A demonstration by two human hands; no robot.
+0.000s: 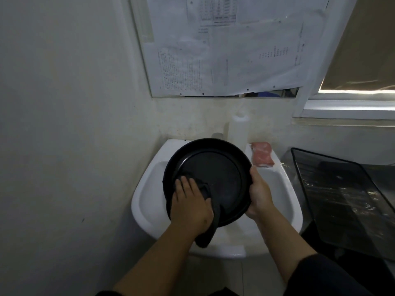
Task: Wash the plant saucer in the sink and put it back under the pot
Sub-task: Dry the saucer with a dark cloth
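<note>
Hands (190, 201) (259, 193) wipe saucer (215, 174) with cloth (208, 227) over sink (147, 195).

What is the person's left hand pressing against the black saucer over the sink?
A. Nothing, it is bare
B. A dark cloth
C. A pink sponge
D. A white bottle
B: the left hand lies flat on a dark cloth spread on the saucer, while the right hand grips the saucer's rim above the sink.
</note>
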